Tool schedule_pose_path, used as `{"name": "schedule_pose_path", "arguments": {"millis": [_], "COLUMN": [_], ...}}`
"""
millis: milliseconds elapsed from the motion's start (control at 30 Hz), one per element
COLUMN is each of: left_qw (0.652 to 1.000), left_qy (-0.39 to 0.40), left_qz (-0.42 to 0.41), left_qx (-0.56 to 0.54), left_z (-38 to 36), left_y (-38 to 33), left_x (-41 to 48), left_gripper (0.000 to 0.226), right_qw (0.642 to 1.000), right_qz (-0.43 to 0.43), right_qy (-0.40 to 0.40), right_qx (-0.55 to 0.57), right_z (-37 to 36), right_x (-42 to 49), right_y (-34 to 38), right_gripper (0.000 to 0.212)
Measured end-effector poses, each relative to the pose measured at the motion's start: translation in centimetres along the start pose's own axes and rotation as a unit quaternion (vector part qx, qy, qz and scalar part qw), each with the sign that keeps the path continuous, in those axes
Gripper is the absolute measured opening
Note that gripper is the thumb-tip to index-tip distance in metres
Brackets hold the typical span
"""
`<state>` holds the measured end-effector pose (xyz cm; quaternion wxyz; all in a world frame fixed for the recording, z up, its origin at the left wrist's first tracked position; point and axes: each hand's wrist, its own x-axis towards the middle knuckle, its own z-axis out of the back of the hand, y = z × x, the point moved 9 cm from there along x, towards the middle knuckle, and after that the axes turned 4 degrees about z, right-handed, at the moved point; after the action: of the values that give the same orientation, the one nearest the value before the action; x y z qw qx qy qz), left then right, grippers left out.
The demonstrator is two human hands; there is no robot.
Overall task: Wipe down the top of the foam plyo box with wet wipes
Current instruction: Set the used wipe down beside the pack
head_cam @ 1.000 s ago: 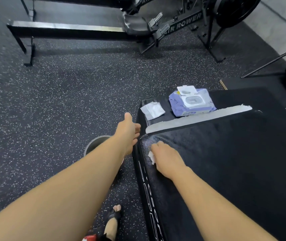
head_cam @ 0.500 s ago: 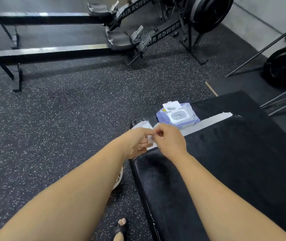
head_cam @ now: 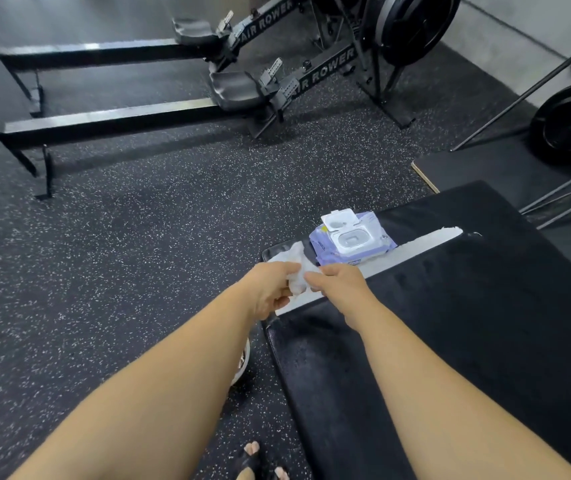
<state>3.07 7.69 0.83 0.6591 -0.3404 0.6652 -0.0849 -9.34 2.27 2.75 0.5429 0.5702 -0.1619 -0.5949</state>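
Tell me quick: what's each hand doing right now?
Left hand: pinching the crumpled wet wipe.
Right hand: pinching the same wipe from the other side.

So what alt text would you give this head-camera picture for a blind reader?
A person's left hand and right hand hold a crumpled wet wipe above a black foam plyo box. An open wipes pack lies on it; two rowing machines stand beyond.

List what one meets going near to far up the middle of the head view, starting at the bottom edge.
A foot in a black sandal → crumpled white wipe pinched between left hand and right hand → purple wet-wipe pack with open white lid → black air rower.
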Motion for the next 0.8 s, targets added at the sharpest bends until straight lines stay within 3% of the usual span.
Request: {"name": "schedule_pose_path", "arguments": {"millis": [167, 300, 400, 500, 700, 767, 800], "left_qw": [0.999, 0.992, 0.997, 0.997, 0.973, 0.948, 0.938], "left_qy": [-0.040, -0.117, -0.070, 0.002, -0.029, -0.067, -0.077], "left_qz": [-0.025, -0.042, -0.033, -0.020, -0.094, -0.135, -0.154], "left_qx": [-0.009, -0.017, -0.027, 0.080, 0.207, 0.280, 0.300], "left_z": [1.1, 3.0, 3.3, 2.8, 4.4, 5.1, 5.1], "left_y": [-0.5, -1.6, -1.9, -1.4, -2.0, -2.5, -2.6], "left_x": [-0.1, 0.7, 1.7, 3.1, 7.1, 8.6, 9.2], "left_gripper": [0.015, 0.011, 0.024, 0.033, 0.016, 0.002, 0.006], "right_qw": [1.000, 0.997, 0.994, 0.994, 0.973, 0.980, 0.987], "right_qz": [0.008, 0.001, -0.025, -0.047, -0.101, -0.103, -0.093], "right_qy": [-0.024, -0.076, -0.094, -0.070, -0.049, -0.051, -0.058], "right_qx": [-0.001, 0.000, 0.038, 0.070, 0.200, 0.160, 0.122], "right_z": [-0.8, -0.5, -0.7, -2.5, -5.7, -6.0, -6.0], "right_x": [0.8, 1.6, 2.4, 3.0, 5.5, 6.4, 6.8], "right_y": [0.4, 0.4, -0.6, -1.8, -4.5, -5.5, -5.7], "right_gripper": [0.008, 0.021, 0.022, 0.009, 0.015, 0.011, 0.008]}}
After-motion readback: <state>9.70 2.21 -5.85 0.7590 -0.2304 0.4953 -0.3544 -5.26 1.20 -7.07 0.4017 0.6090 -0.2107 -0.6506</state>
